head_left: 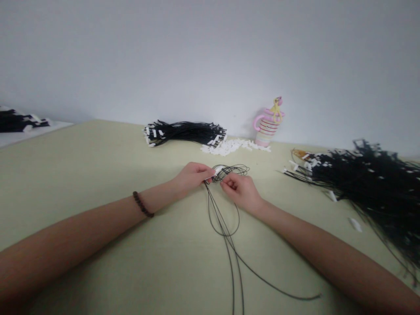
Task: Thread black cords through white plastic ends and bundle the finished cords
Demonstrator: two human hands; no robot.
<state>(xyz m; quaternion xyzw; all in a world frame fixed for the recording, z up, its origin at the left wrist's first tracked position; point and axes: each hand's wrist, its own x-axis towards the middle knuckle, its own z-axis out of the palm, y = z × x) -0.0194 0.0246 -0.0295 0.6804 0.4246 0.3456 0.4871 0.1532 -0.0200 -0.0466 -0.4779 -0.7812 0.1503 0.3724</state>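
My left hand and my right hand meet at the middle of the pale table. Both are closed in a pinch on thin black cords that loop between them and trail toward me. A small white clip shows at my left fingertips, where the cords gather. A dark bead bracelet sits on my left wrist.
A tied bundle of black cords with white tags lies at the back, with a heap of white clips beside it. A pink cup stands by the wall. A large loose pile of black cords covers the right side. More cords lie far left.
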